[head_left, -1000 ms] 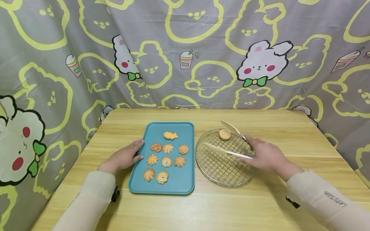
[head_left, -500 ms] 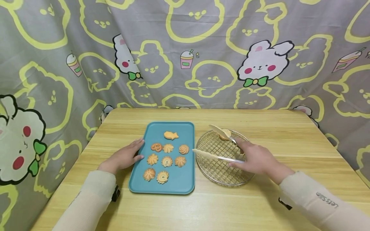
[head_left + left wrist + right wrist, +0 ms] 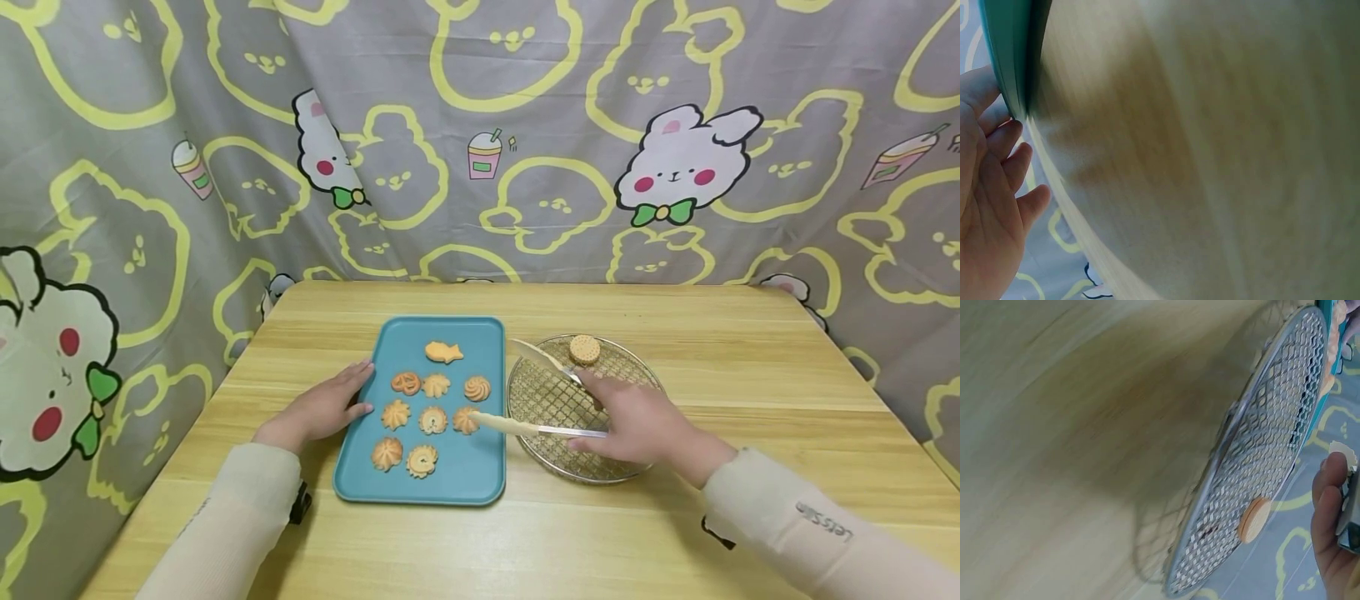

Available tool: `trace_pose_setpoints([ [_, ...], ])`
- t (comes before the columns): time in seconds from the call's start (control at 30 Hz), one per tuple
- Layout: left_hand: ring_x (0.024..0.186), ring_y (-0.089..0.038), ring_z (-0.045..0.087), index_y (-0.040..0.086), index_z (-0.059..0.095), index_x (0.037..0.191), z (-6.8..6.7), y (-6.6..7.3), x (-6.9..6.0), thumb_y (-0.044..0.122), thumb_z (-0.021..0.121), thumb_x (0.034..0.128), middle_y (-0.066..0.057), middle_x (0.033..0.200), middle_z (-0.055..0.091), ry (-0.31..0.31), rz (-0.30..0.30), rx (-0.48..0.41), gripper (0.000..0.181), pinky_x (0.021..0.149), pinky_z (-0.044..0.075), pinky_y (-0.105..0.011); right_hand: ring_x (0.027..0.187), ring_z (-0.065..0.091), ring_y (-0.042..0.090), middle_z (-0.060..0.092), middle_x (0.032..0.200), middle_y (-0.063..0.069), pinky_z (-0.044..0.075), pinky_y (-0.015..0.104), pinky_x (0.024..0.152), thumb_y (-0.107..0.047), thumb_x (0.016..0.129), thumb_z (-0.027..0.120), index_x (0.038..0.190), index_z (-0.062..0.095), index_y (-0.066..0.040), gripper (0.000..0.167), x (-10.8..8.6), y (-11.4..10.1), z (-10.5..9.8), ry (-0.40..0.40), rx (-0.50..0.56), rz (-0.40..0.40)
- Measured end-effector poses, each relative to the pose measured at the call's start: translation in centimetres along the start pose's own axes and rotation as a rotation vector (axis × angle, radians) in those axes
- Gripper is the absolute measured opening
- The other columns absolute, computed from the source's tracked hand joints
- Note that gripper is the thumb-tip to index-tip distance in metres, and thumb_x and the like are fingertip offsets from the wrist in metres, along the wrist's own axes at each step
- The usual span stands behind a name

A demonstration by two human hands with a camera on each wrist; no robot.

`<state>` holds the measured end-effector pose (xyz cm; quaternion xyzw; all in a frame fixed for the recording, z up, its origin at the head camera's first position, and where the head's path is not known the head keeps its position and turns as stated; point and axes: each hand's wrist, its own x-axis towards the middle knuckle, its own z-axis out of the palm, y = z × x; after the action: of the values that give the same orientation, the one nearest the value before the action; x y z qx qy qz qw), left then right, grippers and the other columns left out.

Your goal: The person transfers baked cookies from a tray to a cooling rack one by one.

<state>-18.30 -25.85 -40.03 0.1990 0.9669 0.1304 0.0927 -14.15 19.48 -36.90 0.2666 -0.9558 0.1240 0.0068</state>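
Here, blue tray (image 3: 468, 471) touching relaxed left hand (image 3: 318, 408), spread tongs (image 3: 517, 427) gripped in right hand (image 3: 637, 421).

The nearer arm of the tongs (image 3: 525, 428) spans the thin gap between teal tray (image 3: 480, 479) and round wire rack (image 3: 549, 400). 9 cookies (image 3: 432, 420) leave room at the tray's near right corner; the left hand (image 3: 324, 407) blocks the tray's left edge, the right hand (image 3: 636, 421) overhangs the rack.
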Motion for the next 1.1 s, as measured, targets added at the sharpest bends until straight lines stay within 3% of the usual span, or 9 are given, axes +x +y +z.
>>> trace_pose_setpoints([
  [0.1, 0.138, -0.042, 0.022, 0.0, 0.024, 0.15, 0.0, 0.0, 0.0, 0.03, 0.055, 0.0979, -0.02, 0.154, 0.02, 0.0, -0.001, 0.0, 0.068, 0.107, 0.025, -0.056, 0.055, 0.052, 0.01, 0.06, 0.122, 0.022, 0.052, 0.036, 0.056, -0.068, 0.072, 0.068, 0.143, 0.039, 0.001, 0.103, 0.2, -0.6, 0.0, -0.004, -0.026, -0.01],
  [0.23, 0.138, -0.042, 0.022, 0.001, 0.024, 0.15, 0.0, 0.0, 0.0, 0.03, 0.055, 0.0979, -0.02, 0.154, 0.02, -0.002, -0.007, -0.006, 0.068, 0.107, 0.025, -0.057, 0.062, 0.056, 0.012, 0.063, 0.115, 0.018, 0.05, 0.033, 0.052, -0.07, 0.071, 0.068, 0.144, 0.04, -0.002, 0.103, 0.5, -1.3, 0.0, -0.016, -0.028, -0.022],
  [0.4, 0.138, -0.042, 0.022, 0.001, 0.024, 0.15, -0.1, 0.1, 0.0, 0.031, 0.055, 0.098, -0.02, 0.154, 0.02, -0.003, -0.009, -0.007, 0.068, 0.107, 0.025, -0.057, 0.062, 0.055, 0.01, 0.064, 0.116, 0.014, 0.052, 0.034, 0.056, -0.072, 0.071, 0.066, 0.144, 0.04, -0.005, 0.103, 0.8, -2.0, 0.0, -0.029, -0.02, -0.046],
  [0.5, 0.138, -0.042, 0.022, 0.0, 0.024, 0.15, -0.1, 0.1, 0.0, 0.03, 0.055, 0.098, -0.02, 0.154, 0.02, -0.003, -0.009, -0.001, 0.068, 0.107, 0.025, -0.056, 0.075, 0.061, 0.015, 0.062, 0.121, 0.015, 0.055, 0.038, 0.065, -0.072, 0.071, 0.066, 0.144, 0.041, -0.005, 0.102, 1.0, -2.3, 0.2, -0.03, -0.021, -0.067],
  [0.83, 0.137, -0.043, 0.022, -0.001, 0.025, 0.15, -0.2, 0.3, -0.1, 0.028, 0.056, 0.0977, -0.022, 0.154, 0.021, -0.001, -0.003, 0.003, 0.067, 0.107, 0.025, -0.057, 0.07, 0.054, 0.007, 0.066, 0.1, 0.004, 0.052, 0.034, 0.064, -0.071, 0.071, 0.067, 0.142, 0.044, -0.007, 0.099, 1.8, -3.5, 0.3, -0.036, -0.004, -0.159],
  [1.1, 0.138, -0.042, 0.022, -0.001, 0.025, 0.149, -0.2, 0.3, 0.0, 0.028, 0.056, 0.0978, -0.022, 0.154, 0.021, -0.002, 0.001, 0.002, 0.067, 0.107, 0.025, -0.057, 0.074, 0.06, 0.011, 0.067, 0.11, 0.009, 0.055, 0.035, 0.065, -0.069, 0.072, 0.067, 0.139, 0.049, -0.007, 0.093, 2.2, -4.1, 0.6, -0.033, -0.041, -0.248],
])
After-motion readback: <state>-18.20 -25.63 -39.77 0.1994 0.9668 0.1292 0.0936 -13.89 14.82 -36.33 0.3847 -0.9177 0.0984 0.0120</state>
